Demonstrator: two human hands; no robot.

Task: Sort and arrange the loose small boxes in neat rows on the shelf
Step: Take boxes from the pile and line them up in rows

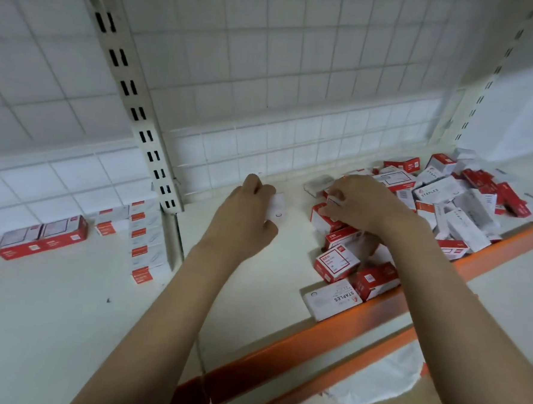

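You can read "STAPLES" on the white box (332,299) lying at the near edge of the shelf, its letters turned upside down to you. The same word "STAPLES" stands on a white box (436,191) in the far right part of the heap. The small print on the red-and-white boxes (336,262) is too blurred for you to read.

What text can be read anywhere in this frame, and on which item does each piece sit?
"STAPLES", upside down: white box at the shelf's front edge.
"STAPLES", tilted: white box in the loose pile.
Red-and-white boxes: label print too small to read.
Arranged row of boxes at left: labels blurred, unreadable.
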